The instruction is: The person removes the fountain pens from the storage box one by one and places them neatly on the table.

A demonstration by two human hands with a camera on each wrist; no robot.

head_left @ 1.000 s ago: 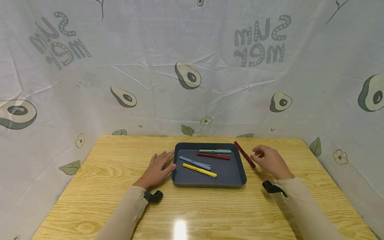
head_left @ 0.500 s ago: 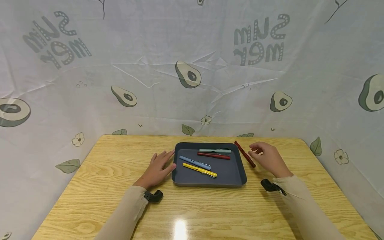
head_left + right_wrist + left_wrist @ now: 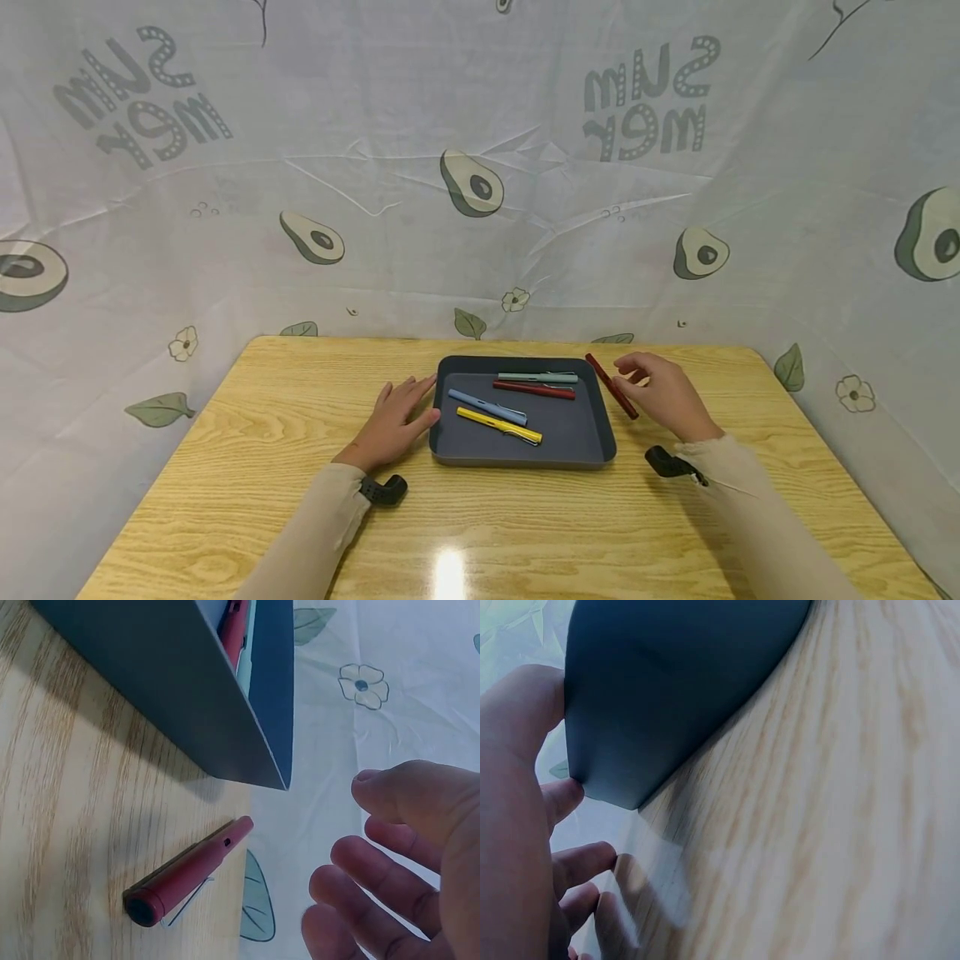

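Note:
My left hand (image 3: pixel 392 423) lies at the left side of a dark grey tray (image 3: pixel 577 433), thumb and fingertips touching its wall. Over the table to the tray's right hovers my right hand (image 3: pixel 663 396), fingers loosely bent and holding nothing. Just left of it a dark red pen (image 3: pixel 191 874) lies slanted on the wood, apart from the fingers in the right wrist view. Inside the tray are a pale green pen (image 3: pixel 536 377), another red pen (image 3: pixel 534 390), a blue pen (image 3: pixel 487 407) and a yellow pen (image 3: pixel 498 425).
The wooden table (image 3: pixel 517 533) reaches back to a pale hanging cloth (image 3: pixel 390 250) printed with avocados and leaves. A black wrist camera (image 3: pixel 384 492) sits on the left wrist and another black camera (image 3: pixel 667 462) on the right one.
My right hand has drifted left, closer to the red pen on the table. My left hand, the tray and the pens stay where they were.

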